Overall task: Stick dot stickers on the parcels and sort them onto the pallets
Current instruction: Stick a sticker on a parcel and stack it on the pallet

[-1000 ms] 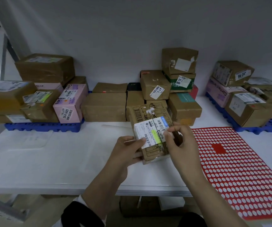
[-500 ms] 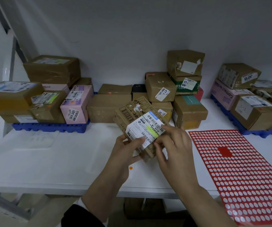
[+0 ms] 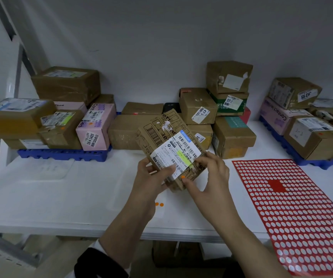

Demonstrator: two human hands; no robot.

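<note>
A brown parcel (image 3: 169,141) is held tilted above the white table (image 3: 61,197), just in front of the middle of the view. It is gripped at its near left edge by the left hand (image 3: 151,177), whose fingers are curled underneath while the thumb is pressed onto the white shipping label (image 3: 176,155). Its near right corner is held by the right hand (image 3: 211,173), loosely spread, with the forefinger laid on the label's edge and the thumb set under the corner. An orange dot sticker (image 3: 183,177) is seen on the parcel's top face, just beside that thumb.

The left pallet (image 3: 61,154), blue, is loaded with several brown cartons and a pink box (image 3: 95,127) stood at its right end. The right pallet (image 3: 310,162), also blue, is loaded with brown cartons and a pale pink one, stacked two high.

Between the pallets, a pile of boxes (image 3: 197,105) is stacked against the wall; part of it is hidden by the held parcel. A red sticker sheet (image 3: 294,213), dotted with pale rounds, is laid on the table to the right, its near end reaching past the table's front edge. Two orange dots (image 3: 159,204) are seen on the table below the left hand.
</note>
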